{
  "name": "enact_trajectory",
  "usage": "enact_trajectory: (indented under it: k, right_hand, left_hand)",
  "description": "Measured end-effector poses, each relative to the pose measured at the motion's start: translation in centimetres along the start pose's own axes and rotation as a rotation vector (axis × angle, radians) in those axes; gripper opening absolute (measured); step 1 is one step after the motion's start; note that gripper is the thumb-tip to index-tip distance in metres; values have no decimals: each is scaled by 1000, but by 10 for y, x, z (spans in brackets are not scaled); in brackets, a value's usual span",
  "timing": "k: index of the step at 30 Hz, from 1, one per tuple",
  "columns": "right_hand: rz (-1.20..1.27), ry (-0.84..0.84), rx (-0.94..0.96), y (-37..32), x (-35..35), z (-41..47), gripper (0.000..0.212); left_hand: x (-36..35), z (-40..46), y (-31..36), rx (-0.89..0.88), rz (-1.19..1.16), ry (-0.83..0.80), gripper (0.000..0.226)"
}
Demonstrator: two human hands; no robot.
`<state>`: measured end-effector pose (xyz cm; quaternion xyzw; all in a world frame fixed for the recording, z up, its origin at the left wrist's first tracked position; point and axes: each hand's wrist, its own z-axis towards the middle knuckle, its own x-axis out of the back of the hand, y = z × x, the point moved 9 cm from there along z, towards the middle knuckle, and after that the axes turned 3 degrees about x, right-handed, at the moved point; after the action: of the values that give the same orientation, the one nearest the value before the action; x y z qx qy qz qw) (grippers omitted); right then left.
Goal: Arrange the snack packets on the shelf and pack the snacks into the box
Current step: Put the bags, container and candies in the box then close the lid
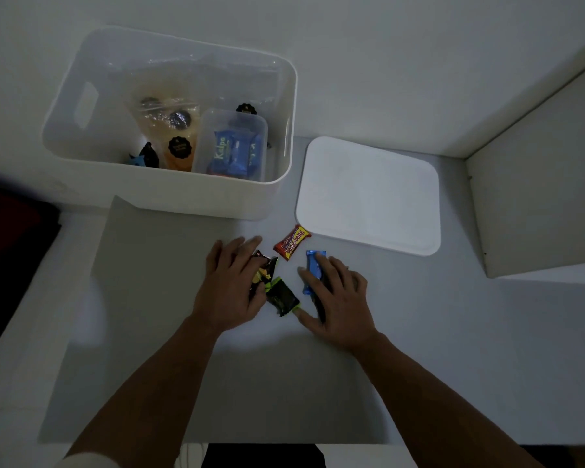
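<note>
A white box stands at the back left of the shelf surface, holding clear bags of snacks and a small clear tub with blue Kalpa packets. My left hand grips a dark snack packet. A black-and-green packet lies between my hands. My right hand rests flat on a blue packet, fingers spread. A red Beng-Beng bar lies loose just beyond both hands.
The box's white lid lies flat to the right of the box. A grey mat covers the surface's left part. A white side panel rises at the right. The surface's front edge runs near the bottom.
</note>
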<state>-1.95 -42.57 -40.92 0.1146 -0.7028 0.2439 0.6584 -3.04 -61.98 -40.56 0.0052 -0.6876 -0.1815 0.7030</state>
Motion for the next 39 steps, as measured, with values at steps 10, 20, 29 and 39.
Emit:
enact_trajectory:
  k: [10,20,29,39]
  right_hand:
    - [156,45,-92,29,9,22,23]
    - [440,149,-563,61,41,-4,16]
    - [453,-41,-667,61,35,-50,52]
    - [316,-131,-539,42,17,-38,38]
  left_hand:
    - [4,12,3,96,-6,116,27]
    - [22,15,11,113,-168,28,29]
    - [12,-46,5,139,113,-35,71]
    - [12,-46,-1,157,117,15,33]
